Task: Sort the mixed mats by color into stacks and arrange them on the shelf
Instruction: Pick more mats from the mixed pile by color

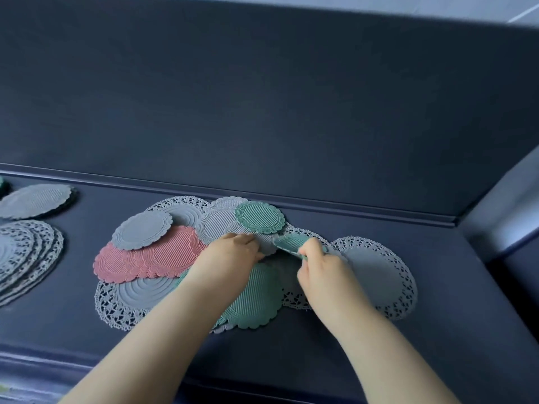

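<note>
**Desk:** What is the dark blue shelf point(320, 360) carrying?

**Photographer:** A loose, overlapping pile of round mats, with a large green mat point(256, 298) at its near middle. Left of that mat lie pink mats point(145, 258), at least two, one over the other. A small grey scalloped mat point(143, 230) rests on their far edge. A grey lace doily point(122, 304) shows beneath them, to the near left of the large green mat. Behind the large green mat, close to the back wall point(262, 112), a green ribbed mat point(259, 216) sits on a grey ribbed mat point(215, 225). To the right of the large green mat, a second lace doily point(376, 275) lies flat.

**Desk:** Anything already sorted?

**Photographer:** Far left of the large green mat, well apart from the pile, are two stacks. A grey ribbed stack point(35, 201) lies at the back and a fanned lace stack point(26, 258) lies nearer.

**Desk:** And the hands?

**Photographer:** Both bare forearms stretch from the near edge across the large green mat. The left hand point(230, 252) is palm down just behind it, fingers curled round the near edge of the grey ribbed mat. Just right of that, the right hand point(320, 266) pinches a small green mat point(288, 243) between thumb and fingers, held at a tilt above the pile.
</note>
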The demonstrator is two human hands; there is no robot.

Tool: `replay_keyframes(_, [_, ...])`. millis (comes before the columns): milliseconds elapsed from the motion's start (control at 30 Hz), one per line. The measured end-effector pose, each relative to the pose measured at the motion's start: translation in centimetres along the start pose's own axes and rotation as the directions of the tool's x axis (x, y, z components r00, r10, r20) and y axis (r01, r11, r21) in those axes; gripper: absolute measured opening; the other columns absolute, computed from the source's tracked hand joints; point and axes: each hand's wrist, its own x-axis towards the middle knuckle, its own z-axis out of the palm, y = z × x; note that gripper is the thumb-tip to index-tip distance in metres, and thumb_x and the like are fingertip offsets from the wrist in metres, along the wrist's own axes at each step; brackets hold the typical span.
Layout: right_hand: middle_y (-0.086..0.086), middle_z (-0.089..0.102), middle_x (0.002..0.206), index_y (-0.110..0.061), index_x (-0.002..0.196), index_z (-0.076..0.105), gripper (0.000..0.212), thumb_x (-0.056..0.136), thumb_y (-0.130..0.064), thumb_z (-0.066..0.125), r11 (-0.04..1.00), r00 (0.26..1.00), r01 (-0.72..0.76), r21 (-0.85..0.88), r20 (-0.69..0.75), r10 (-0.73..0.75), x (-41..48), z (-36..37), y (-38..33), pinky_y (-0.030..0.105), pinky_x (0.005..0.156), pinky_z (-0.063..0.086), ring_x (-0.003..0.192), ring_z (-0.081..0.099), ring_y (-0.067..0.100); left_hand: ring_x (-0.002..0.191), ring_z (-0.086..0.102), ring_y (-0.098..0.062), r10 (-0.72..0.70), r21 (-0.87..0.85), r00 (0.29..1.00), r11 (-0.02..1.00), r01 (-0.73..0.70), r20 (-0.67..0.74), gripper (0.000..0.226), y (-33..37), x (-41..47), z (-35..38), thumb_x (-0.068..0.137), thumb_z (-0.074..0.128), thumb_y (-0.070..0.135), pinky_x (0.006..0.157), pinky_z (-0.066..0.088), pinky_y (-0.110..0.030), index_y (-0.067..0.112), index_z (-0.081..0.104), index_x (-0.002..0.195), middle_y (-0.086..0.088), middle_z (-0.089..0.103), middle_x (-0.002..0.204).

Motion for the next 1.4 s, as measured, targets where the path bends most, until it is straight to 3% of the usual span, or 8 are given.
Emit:
replay_keyframes(133, [-0.011,0.008,0.043,-0.009,0.069,0.052,0.041,0.04,0.008,0.076,0.989,0.993,0.012,-0.145,-0.113,-0.029,0.5,0.8,-0.2,0.013,0.042,-0.007,0.042,-0.008,0.002,0.1,0.052,-0.022,0.0,0.049,1.0,0.999,-0.001,0.01,0.035,0.8,-0.1,-0.2,0.085,0.043,0.0,0.078,0.047,-0.031,0.013,0.043,0.117,-0.002,0.057,0.11])
replay_keyframes(267, [-0.001,0.032,0.051,-0.01,0.086,0.058,0.03,0.061,0.002,0.068,0.97,0.993,-0.068,-0.232,-0.106,0.045,0.6,0.3,-0.5,0.024,0.035,0.008,0.037,0.014,0.012,0.118,0.05,-0.022,0.052,0.049,0.998,0.997,-0.053,0.024,0.044,0.3,-0.1,-0.1,0.085,0.045,0.001,0.092,0.044,-0.031,0.012,0.046,0.127,-0.002,0.051,0.129])
replay_keyframes(333, [0.004,0.045,0.07,-0.013,0.109,0.054,0.031,0.081,0.0,0.049,0.971,0.997,-0.05,-0.234,0.052,0.064,0.5,0.2,-0.8,0.029,0.045,0.027,0.056,0.039,0.024,0.126,0.046,-0.019,0.055,0.0,0.996,0.999,-0.055,0.064,0.057,-0.2,-0.4,-0.4,0.084,0.041,-0.003,0.099,0.041,-0.03,0.017,0.042,0.137,0.001,0.044,0.141])
replay_keyframes(433, [0.004,0.057,0.093,-0.016,0.121,0.051,0.035,0.09,-0.005,0.038,0.993,0.993,-0.019,-0.116,0.11,0.031,-0.3,-0.3,-0.8,0.031,0.063,0.04,0.079,0.053,0.024,0.103,0.061,-0.018,0.002,-0.072,0.998,0.997,-0.006,-0.061,0.058,-1.1,-1.7,-0.9,0.083,0.044,0.0,0.077,0.053,-0.032,0.033,0.047,0.13,0.011,0.058,0.123])
replay_keyframes(600, [-0.013,0.031,0.044,-0.012,0.115,0.063,0.031,0.087,-0.004,0.051,0.97,0.953,-0.089,0.226,-0.263,0.149,-1.4,-0.6,-1.7,0.013,0.039,0.03,0.04,0.045,0.007,0.081,0.069,-0.015,0.041,-0.149,0.922,0.983,-0.106,-0.385,0.028,-3.2,-4.4,-2.2,0.076,0.054,0.013,0.046,0.053,-0.027,0.02,0.072,0.097,0.009,0.072,0.089])
replay_keyframes(933, [-0.019,0.022,0.043,-0.012,0.114,0.065,0.031,0.086,-0.006,0.051,0.964,0.899,0.103,0.244,-0.437,0.015,0.0,2.7,-14.0,0.0,0.044,0.024,0.049,0.045,-0.009,0.091,0.069,-0.019,0.12,-0.099,0.794,0.97,-0.222,-0.596,0.027,-14.4,-8.5,-4.5,0.082,0.055,0.008,0.07,0.058,-0.038,0.013,0.074,0.1,0.003,0.073,0.097])
replay_keyframes(1100, [-0.022,0.038,0.054,-0.013,0.112,0.066,0.033,0.084,-0.006,0.052,0.957,0.901,0.114,0.265,-0.433,0.012,0.0,7.2,-22.5,-0.003,0.054,0.026,0.053,0.043,-0.01,0.091,0.068,-0.017,0.096,-0.139,0.816,0.967,-0.212,-0.57,0.043,-23.3,-12.3,-4.0,0.069,0.057,-0.002,0.051,0.055,-0.028,0.018,0.073,0.103,0.006,0.071,0.103])
replay_keyframes(1400, [-0.007,0.054,0.053,-0.013,0.113,0.065,0.034,0.086,-0.017,0.045,0.952,0.925,0.157,0.262,-0.378,-0.049,0.7,12.9,-33.6,0.006,0.051,0.031,0.055,0.047,0.004,0.099,0.064,-0.022,0.022,-0.295,0.849,0.933,-0.208,-0.529,0.025,-33.5,-17.8,-2.7,0.089,0.052,0.015,0.085,0.051,-0.035,0.005,0.071,0.103,-0.003,0.069,0.104])
